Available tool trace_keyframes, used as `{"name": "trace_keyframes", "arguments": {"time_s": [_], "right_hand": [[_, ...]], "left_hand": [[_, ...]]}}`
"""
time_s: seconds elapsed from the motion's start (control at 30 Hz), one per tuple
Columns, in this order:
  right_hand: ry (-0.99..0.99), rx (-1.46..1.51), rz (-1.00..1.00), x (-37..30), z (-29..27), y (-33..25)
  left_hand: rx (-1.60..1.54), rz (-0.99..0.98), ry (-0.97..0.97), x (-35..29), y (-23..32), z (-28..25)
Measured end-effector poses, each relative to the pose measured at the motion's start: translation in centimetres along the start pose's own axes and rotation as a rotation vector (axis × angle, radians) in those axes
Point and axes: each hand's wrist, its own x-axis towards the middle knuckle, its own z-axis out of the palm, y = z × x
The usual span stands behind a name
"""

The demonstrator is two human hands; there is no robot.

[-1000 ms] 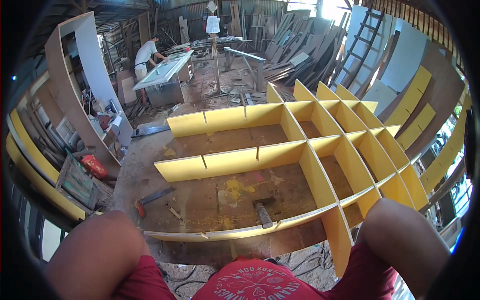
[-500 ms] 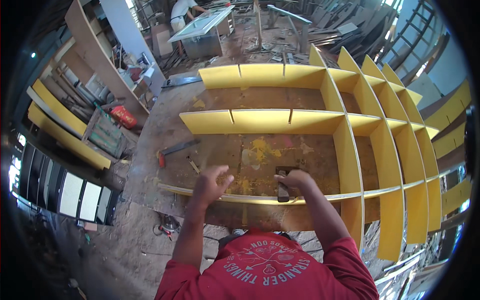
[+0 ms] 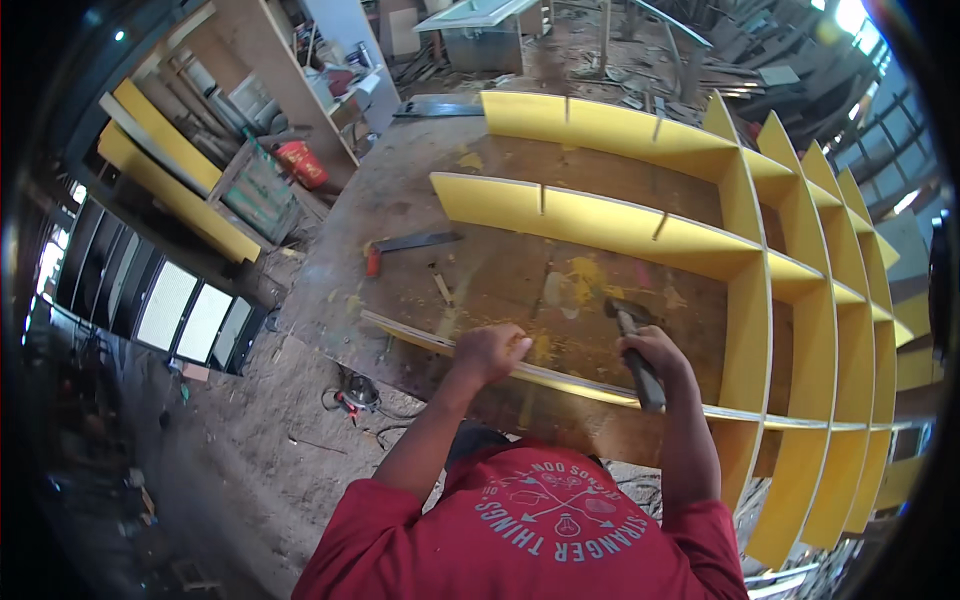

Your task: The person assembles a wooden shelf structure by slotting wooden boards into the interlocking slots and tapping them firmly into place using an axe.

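Observation:
My right hand (image 3: 654,350) grips a hammer (image 3: 643,378) by its dark handle, the head pointing away from me above the brown tabletop. My left hand (image 3: 488,353) is closed, at the near yellow board (image 3: 575,384), which stands on edge along the table's front. Whether its fingers pinch anything small cannot be made out. This board runs right into a grid of interlocked yellow boards (image 3: 750,290). Two more slotted boards, a middle one (image 3: 590,212) and a far one (image 3: 600,122), reach left from the grid.
On the worktable (image 3: 345,270) lie a red-handled saw (image 3: 415,241) and a small hammer-like tool (image 3: 441,285). A corded power tool (image 3: 358,393) sits on the floor by the front edge. Yellow boards (image 3: 170,180) and a red container (image 3: 301,164) stand at left.
My view has shifted, so the table appears farther right. My left hand has gone from open to closed near the board. My right hand has raised and turned the hammer.

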Motion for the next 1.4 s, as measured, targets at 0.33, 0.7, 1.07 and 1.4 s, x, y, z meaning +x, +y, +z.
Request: {"name": "trace_keyframes", "arguments": {"time_s": [0.33,0.7,1.07,1.4], "right_hand": [[0.298,0.224,-0.27,-12.6,16.2,-5.4],[1.035,-0.032,-0.37,-23.0,30.5,2.9],[1.164,0.392,-0.261,-37.8,32.3,25.3],[1.321,0.563,-0.336,-57.7,25.0,37.2]], "left_hand": [[0.065,0.48,-0.37,0.8,-3.7,-0.5],[0.167,0.649,-0.333,1.1,-2.9,-0.4],[0.001,0.758,0.111,-4.0,-1.2,1.7],[-0.462,1.096,-0.272,-29.1,25.0,13.7]]}}
